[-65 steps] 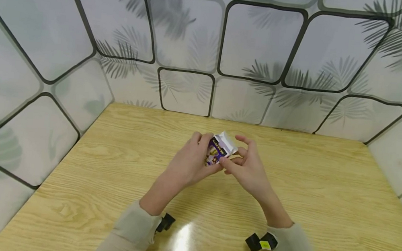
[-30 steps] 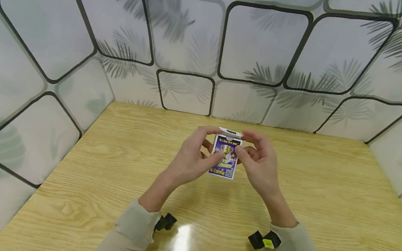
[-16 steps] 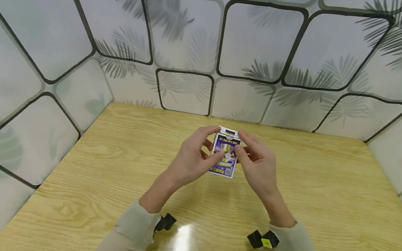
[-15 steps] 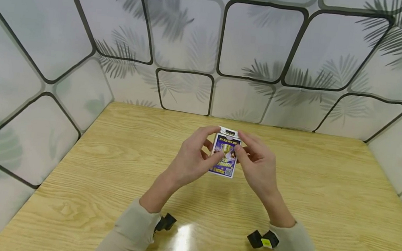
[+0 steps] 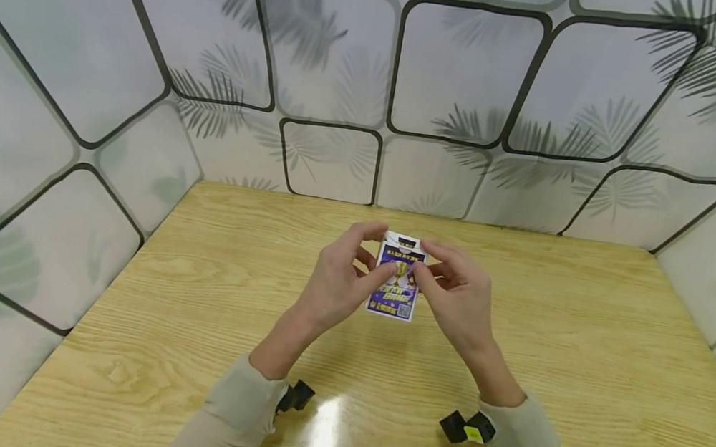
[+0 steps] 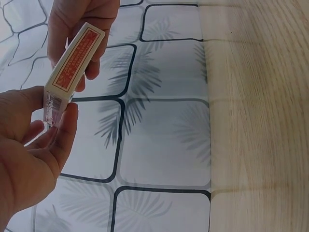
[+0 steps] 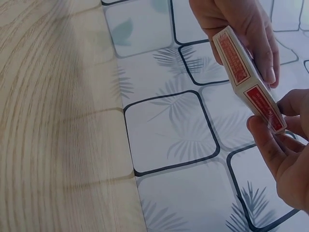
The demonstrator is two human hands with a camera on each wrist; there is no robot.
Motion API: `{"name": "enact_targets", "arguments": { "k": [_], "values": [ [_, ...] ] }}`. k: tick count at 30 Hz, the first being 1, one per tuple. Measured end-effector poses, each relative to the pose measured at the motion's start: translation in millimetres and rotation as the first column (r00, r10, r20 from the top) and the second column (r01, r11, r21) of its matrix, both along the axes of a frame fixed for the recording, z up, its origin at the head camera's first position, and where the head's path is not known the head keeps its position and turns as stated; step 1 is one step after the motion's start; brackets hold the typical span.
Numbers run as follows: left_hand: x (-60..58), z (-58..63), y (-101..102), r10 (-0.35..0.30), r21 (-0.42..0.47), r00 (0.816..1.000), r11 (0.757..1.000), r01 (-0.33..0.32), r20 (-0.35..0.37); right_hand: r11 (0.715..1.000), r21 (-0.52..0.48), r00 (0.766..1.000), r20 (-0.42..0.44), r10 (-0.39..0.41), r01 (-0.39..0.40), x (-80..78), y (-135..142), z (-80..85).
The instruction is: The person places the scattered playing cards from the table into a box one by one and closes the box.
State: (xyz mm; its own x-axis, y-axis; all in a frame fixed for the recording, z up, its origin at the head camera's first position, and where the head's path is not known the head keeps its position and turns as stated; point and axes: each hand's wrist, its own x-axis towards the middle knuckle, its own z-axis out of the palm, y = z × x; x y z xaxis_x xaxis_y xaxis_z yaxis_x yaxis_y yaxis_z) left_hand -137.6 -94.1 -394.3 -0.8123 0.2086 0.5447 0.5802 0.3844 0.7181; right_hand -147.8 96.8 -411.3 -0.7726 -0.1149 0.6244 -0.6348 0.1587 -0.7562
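Both hands hold a small playing card box between them, above the middle of the table. Its purple face, printed with a gold trophy, is turned up in the head view. The white top end lies folded at the far side. My left hand grips the left edge, thumb on the printed face. From the right, my right hand pinches the other edge, its thumb near the left thumb. Both wrist views show the box's narrow side with red panels. Parts of the box are hidden behind fingers.
A pale wooden table lies beneath the hands. Behind and beside it hangs a light cloth backdrop with dark rounded outlines and leaf prints. Dark wrist devices sit at the sleeve cuffs.
The right hand has come in to hold the box's right edge, and the box has turned straighter. The top flap, raised a second ago, has been folded down. The box has shifted slightly nearer.
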Motion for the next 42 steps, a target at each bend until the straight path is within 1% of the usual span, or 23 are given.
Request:
{"name": "enact_targets", "arguments": {
  "k": [5,12,19,26,29,31,33,34,36,38,39,40,41,42],
  "values": [
    [-1.4,0.3,-1,-0.006,-0.012,1.000,1.000,0.006,-0.016,1.000,0.002,1.000,0.011,-0.004,0.004,-1.0,-1,-0.3],
    [-3.5,1.6,-3,0.002,-0.019,1.000,1.000,-0.002,-0.009,1.000,0.011,0.999,0.052,0.009,-0.009,-1.3,-3,1.8],
    [-3.2,4.0,-3,0.020,-0.034,1.000,0.999,-0.019,0.013,0.999,0.046,0.999,0.047,0.008,-0.010,-2.0,-3,1.7],
    [-4.1,4.4,-4,0.023,-0.078,0.999,0.997,-0.021,0.022,0.998,0.063,0.999,0.039,0.018,-0.020,-2.0,-3,2.6],
    [-4.2,4.3,-4,0.013,-0.062,0.999,0.998,-0.011,0.038,0.996,0.089,0.999,0.036,0.021,-0.025,-2.1,-2,2.5],
    [-4.5,3.6,-5,0.011,-0.032,0.998,0.999,-0.009,0.063,0.992,0.120,0.998,0.047,0.037,-0.042,-1.8,0,3.7],
    [-4.4,3.2,-5,0.014,0.015,0.995,1.000,-0.016,0.096,0.982,0.171,0.994,0.076,0.073,-0.085,-1.3,2,5.9],
    [-4.3,2.9,-5,0.019,0.042,0.993,0.999,-0.024,0.118,0.971,0.209,0.990,0.099,0.098,-0.117,-0.8,4,7.4],
    [-4.0,3.0,-6,0.027,0.095,0.986,0.994,-0.043,0.164,0.937,0.287,0.975,0.161,0.156,-0.197,0.4,5,10.3],
    [-3.2,3.8,-8,0.033,0.122,0.979,0.991,-0.059,0.203,0.896,0.361,0.959,0.206,0.195,-0.260,1.5,6,12.0],
    [-3.1,4.1,-9,0.033,0.121,0.974,0.991,-0.061,0.222,0.876,0.396,0.955,0.216,0.203,-0.276,2.1,7,12.4],
    [-3.0,4.4,-10,0.023,0.117,0.970,0.992,-0.052,0.240,0.863,0.418,0.953,0.222,0.206,-0.284,2.4,7,12.4],
    [-2.9,5.0,-12,0.010,0.099,0.967,0.994,-0.036,0.255,0.857,0.433,0.955,0.217,0.201,-0.279,2.4,7,11.7],
    [-3.0,5.6,-13,-0.013,0.073,0.963,0.997,-0.007,0.268,0.857,0.445,0.962,0.197,0.190,-0.260,2.3,7,10.8]
  ]
}}
